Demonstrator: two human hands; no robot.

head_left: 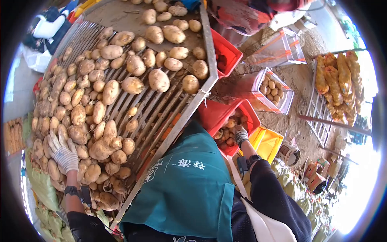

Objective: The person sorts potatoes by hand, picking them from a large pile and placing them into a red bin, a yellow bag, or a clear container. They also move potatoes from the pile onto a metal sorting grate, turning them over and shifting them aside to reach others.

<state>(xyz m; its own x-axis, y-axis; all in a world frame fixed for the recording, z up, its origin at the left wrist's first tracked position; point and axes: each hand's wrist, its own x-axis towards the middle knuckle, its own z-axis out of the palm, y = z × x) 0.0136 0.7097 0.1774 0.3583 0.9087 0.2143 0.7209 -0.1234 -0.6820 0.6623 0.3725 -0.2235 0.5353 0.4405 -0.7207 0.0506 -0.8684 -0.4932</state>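
Observation:
My left hand [63, 154], in a whitish knitted glove, lies palm down on a heap of soil-dusted potatoes [111, 92], its fingers spread. The potatoes cover much of a slatted sorting table [151, 117] with a metal edge. At my right side, my right hand [241, 136], gloved too, is low over a red crate [209, 115] beside the table. Potatoes [229, 131] lie inside this crate, right at the fingers. The fingers of that hand are bent down and partly hidden, so I cannot tell whether they grip a potato.
A yellow crate [271, 142] adjoins the red one. Farther off stand a clear-sided container of potatoes [272, 90], another red crate [225, 50] and a clear orange-striped frame [282, 48]. Filled net sacks [338, 80] rest on a rack at right. Another person [240, 16] stands across the table's corner.

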